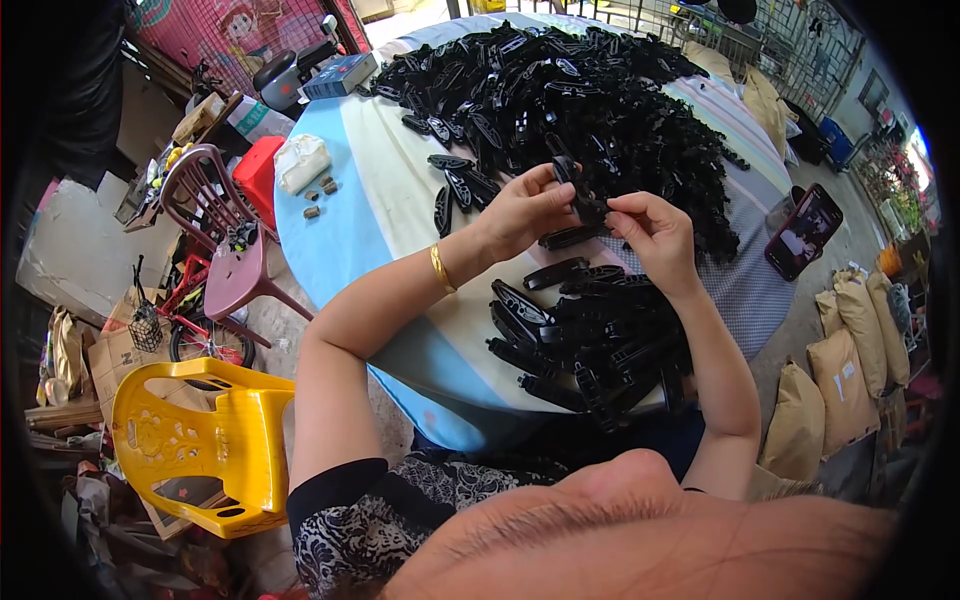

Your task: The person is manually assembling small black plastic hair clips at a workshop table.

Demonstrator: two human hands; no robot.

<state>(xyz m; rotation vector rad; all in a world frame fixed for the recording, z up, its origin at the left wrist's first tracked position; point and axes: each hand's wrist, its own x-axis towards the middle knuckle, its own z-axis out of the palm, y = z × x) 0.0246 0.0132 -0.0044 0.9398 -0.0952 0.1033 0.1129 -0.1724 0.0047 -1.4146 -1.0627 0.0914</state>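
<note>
Over the middle of the table, my left hand (530, 208) is closed around a long black plastic piece (563, 158), held upright between thumb and fingers. My right hand (655, 232) pinches at the lower end of that piece, where a small black part (592, 212) shows; whether it is separate I cannot tell. Beyond my hands spreads a large heap of similar black plastic pieces (500, 85), with smaller black parts (665, 130) on its right side. Nearer to me lies a second pile of long black pieces (620, 335). A few more pieces (460, 185) lie left of my left hand.
A cloth with coloured stripes covers the round table (370, 190). On it are a white bag (301, 163), small brown pieces (312, 212), a blue box (340, 76) and a propped phone (805, 232). A yellow chair (190, 440) stands at left, filled sacks (843, 375) at right.
</note>
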